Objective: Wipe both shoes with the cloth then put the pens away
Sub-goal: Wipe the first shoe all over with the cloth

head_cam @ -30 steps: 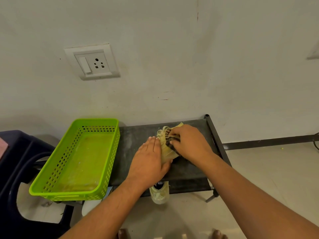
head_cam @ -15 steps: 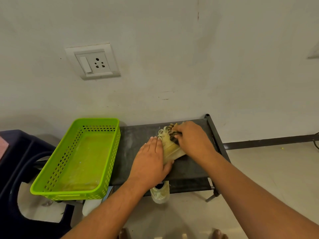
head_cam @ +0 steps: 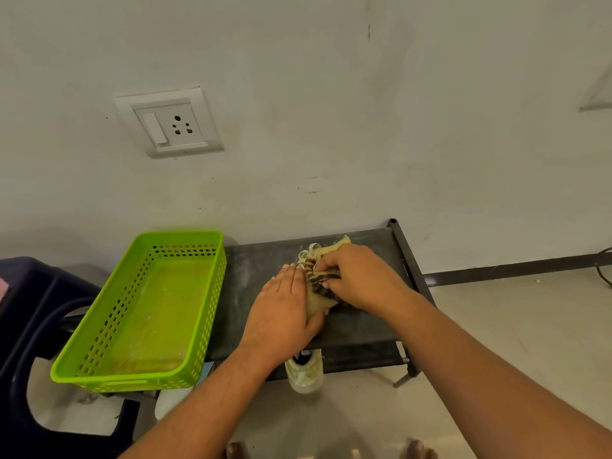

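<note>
Head view: the dark tabletop (head_cam: 258, 270) ran along the wall, w/ a raised post at its far right corner and its right edge dropping straight to the floor (head_cam: 496, 342). Open room lay on the tabletop btwn the green basket (head_cam: 132, 380) and the hands, plus a strip along the near edge.

The shoe (head_cam: 316, 304) lay on the tabletop's right half, toward the back. The left hand (head_cam: 283, 314) lay flat, fingers straight & together, pressing the shoe's left side. The right hand (head_cam: 362, 279) had its fingers curled round the striped cloth (head_cam: 314, 276), holding it on top of the shoe.

Both hands covered most of the shoe; only the laces, a bit of the far end and a yellowish patch showed. A second shoe (head_cam: 304, 374) poked out below the tabletop at the front, its upper part hidden by the near edge.

The basket overhung the tabletop's left end; what carried it couldn't be told. Inside, only its stained floor showed. A white thing (head_cam: 170, 402) under it was too hidden to ID. A dark blue chair (head_cam: 29, 309) was cut off at the left frame edge.
</note>
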